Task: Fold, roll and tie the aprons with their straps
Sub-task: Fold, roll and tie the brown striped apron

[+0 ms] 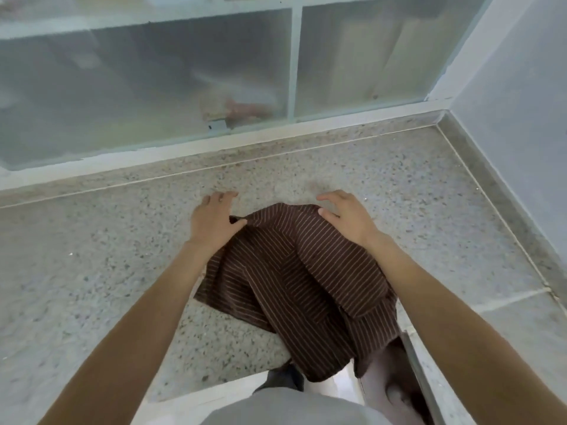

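A brown apron point(294, 271) with thin light stripes lies crumpled on a speckled stone counter point(92, 256), its lower part hanging over the counter's front edge. My left hand point(214, 222) pinches the apron's far left corner between thumb and fingers. My right hand point(346, 216) rests on the apron's far right corner, fingers spread and curled over the cloth. No strap shows clearly among the folds.
A frosted glass window with a pale frame point(293, 65) runs along the back of the counter. A light wall point(521, 118) closes the right side. Below the front edge I see my grey clothing point(285, 406) and a foot on the floor.
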